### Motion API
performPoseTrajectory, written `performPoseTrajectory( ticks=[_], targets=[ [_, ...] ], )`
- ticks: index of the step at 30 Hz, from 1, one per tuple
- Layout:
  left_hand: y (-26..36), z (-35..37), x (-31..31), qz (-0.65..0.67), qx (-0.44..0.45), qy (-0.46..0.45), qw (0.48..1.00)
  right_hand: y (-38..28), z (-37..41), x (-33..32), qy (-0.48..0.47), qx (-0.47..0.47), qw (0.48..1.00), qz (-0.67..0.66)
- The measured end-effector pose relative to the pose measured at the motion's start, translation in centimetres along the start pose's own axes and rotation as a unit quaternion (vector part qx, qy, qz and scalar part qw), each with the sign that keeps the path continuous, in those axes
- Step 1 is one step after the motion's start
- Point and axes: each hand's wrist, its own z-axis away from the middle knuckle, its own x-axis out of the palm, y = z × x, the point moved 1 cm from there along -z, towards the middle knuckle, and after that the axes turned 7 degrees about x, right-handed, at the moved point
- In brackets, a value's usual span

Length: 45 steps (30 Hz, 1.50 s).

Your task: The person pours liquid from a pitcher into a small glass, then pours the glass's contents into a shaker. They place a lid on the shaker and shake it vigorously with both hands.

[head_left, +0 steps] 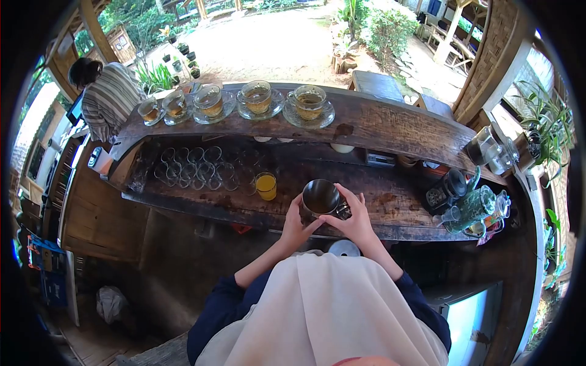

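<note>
A metal pitcher (320, 195) with brownish liquid showing inside stands at the front of the lower wooden counter. My left hand (296, 222) is wrapped round its left side. From the right, my right hand (355, 216) curls round the pitcher beside its handle, and the two thumbs come close together at the front. Just left of the pitcher is a glass of orange drink (266, 186). Below my wrists a round metal lid-like thing (344, 248) partly shows.
Glass cups of tea (307, 104) on saucers line the upper wooden ledge (390, 125). Rows of upturned glasses (195, 168) stand on the lower counter (287, 168) at left. Glass jugs (473, 207) and a French press (448, 189) crowd the right end. A person (110, 94) stands at far left.
</note>
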Motion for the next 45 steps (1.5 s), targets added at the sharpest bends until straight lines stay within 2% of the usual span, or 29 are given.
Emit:
performPoseTrajectory(
  ticks=[2,4,6,8,14,19,21,34,36,40,42,44,45],
  targets=[
    [0.1,0.0,0.0,0.016,-0.002,0.004,1.000,0.6,0.1,-0.5,0.002,-0.010,1.000,-0.007],
    [-0.7,0.2,0.2,0.007,0.004,0.004,1.000,1.7,0.2,-0.9,0.056,-0.013,0.998,-0.011],
    [-1.6,0.4,0.5,-0.002,0.013,0.005,1.000,2.7,0.3,-0.8,0.069,-0.005,0.998,0.005],
    [-2.3,0.4,0.7,-0.045,0.064,0.008,0.997,4.0,0.4,-0.6,0.155,-0.003,0.988,-0.023],
    [-3.6,0.6,1.1,-0.077,0.153,0.033,0.985,6.6,0.8,0.9,0.155,0.043,0.987,-0.003],
    [-3.3,0.8,1.0,-0.106,0.158,0.033,0.981,8.6,1.1,2.5,0.131,0.060,0.989,-0.027],
    [-3.4,0.8,1.1,-0.112,0.163,0.037,0.980,8.5,1.1,2.5,0.104,0.102,0.986,-0.075],
    [-3.7,0.8,1.0,-0.096,0.156,0.030,0.983,7.3,0.9,1.3,0.132,0.059,0.986,-0.085],
    [-3.5,0.9,0.9,-0.098,0.156,0.034,0.982,7.5,0.7,1.0,0.112,0.102,0.979,-0.133],
    [-3.6,0.7,0.9,-0.085,0.148,0.028,0.985,5.6,0.0,-1.1,0.124,0.095,0.973,-0.171],
    [-3.6,0.7,0.8,-0.081,0.147,0.024,0.986,4.1,-0.4,-2.3,0.153,0.081,0.936,-0.305],
    [-3.3,0.7,0.8,-0.077,0.115,0.015,0.990,2.8,-0.8,-3.5,0.141,0.074,0.930,-0.330],
    [-3.1,0.6,0.8,-0.077,0.115,0.016,0.990,2.1,-0.9,-3.8,0.143,0.020,0.928,-0.344]
  ],
)
